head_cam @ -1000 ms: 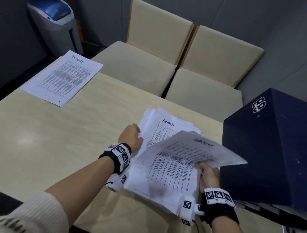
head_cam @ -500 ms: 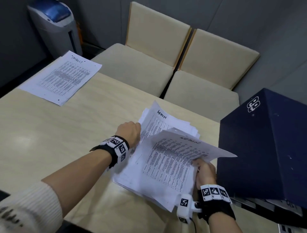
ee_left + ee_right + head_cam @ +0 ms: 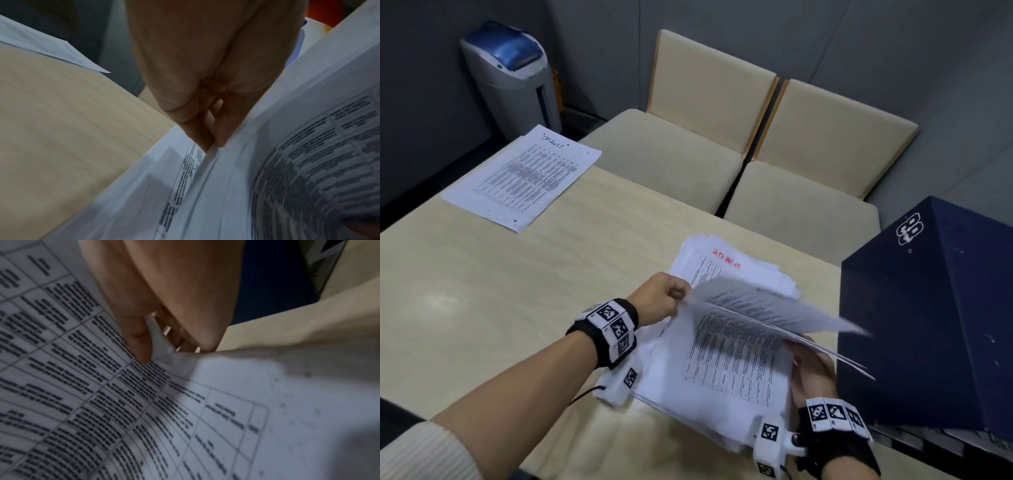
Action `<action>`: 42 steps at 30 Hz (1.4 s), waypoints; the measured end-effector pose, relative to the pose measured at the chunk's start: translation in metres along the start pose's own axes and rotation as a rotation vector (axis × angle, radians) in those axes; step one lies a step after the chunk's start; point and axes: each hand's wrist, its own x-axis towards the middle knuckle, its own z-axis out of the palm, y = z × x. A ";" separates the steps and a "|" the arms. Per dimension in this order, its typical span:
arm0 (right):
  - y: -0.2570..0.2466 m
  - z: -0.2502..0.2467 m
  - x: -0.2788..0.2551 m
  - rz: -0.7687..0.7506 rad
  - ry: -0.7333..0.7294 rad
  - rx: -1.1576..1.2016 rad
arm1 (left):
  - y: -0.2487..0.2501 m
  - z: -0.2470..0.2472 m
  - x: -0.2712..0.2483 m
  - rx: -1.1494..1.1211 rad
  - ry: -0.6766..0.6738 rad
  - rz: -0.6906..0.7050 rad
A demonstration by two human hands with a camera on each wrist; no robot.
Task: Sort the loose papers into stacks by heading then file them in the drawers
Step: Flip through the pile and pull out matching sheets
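While my left hand (image 3: 661, 297) pinches the near-left edge of the lifted sheets (image 3: 767, 310), my right hand (image 3: 812, 373) grips their right side, thumb on top, fingers curled under. They fan above the paper pile (image 3: 726, 387) on the table (image 3: 493, 291), just beside the dark blue box (image 3: 935, 308). 1 sorted sheet (image 3: 524, 178) lies at the far-left corner.

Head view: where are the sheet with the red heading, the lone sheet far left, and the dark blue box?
Red-headed sheet (image 3: 726, 265), head view, upper margin.
Lone sheet (image 3: 527, 178), head view, printed middle.
Dark blue box (image 3: 928, 308), head view, top face.
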 end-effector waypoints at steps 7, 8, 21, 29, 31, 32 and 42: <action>0.001 -0.002 -0.011 -0.066 -0.007 0.150 | -0.029 0.005 0.012 0.549 0.369 -0.291; -0.002 -0.004 -0.015 -0.091 -0.027 0.140 | -0.031 0.006 0.014 0.598 0.358 -0.296; -0.025 0.005 -0.050 0.127 -0.195 0.156 | -0.030 -0.005 -0.001 0.332 0.266 0.077; -0.006 0.005 -0.013 -0.007 -0.202 0.047 | -0.028 0.000 -0.009 -0.023 0.109 -0.096; -0.006 0.003 -0.022 0.043 -0.155 0.037 | -0.029 0.003 -0.004 0.080 0.206 -0.142; -0.003 0.001 -0.020 0.053 -0.092 0.022 | -0.031 0.004 0.000 0.196 0.276 -0.162; 0.002 -0.013 -0.009 0.025 0.042 0.150 | -0.038 0.006 0.016 0.750 0.351 -0.286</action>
